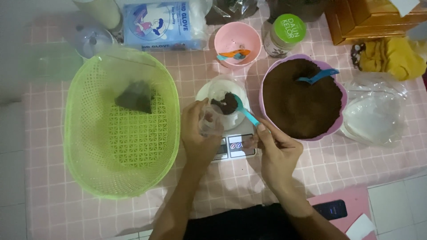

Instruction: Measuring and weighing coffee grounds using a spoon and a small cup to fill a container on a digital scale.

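Holding a teal spoon (243,112) pinched in right hand (275,149) fingers, handle running down-right to the hand, bowl loaded with dark powder over the clear cup (224,100) on the scale (235,144) mid-table. Left hand (199,129) fingers wrap a small clear bag (210,123), touching the cup's left side.

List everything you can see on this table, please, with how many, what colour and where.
Basket: one, lime green, left; a dark packet lies inside.
Scale: one, white, centre.
Clear bag: one, transparent, over the scale.
Teal spoon: one, carrying dark powder, at the bag's mouth.
Large bowl: one, pink, right of the scale, full of brown powder with a blue scoop in it.
Small pink bowl: one, top centre.
Jar: one, green lid, top.
Glove box: one, blue, top.
Plastic bags: clear, far right.
Phone: one, dark, bottom right.
Left hand: holds the clear bag.
Right hand: holds the teal spoon.
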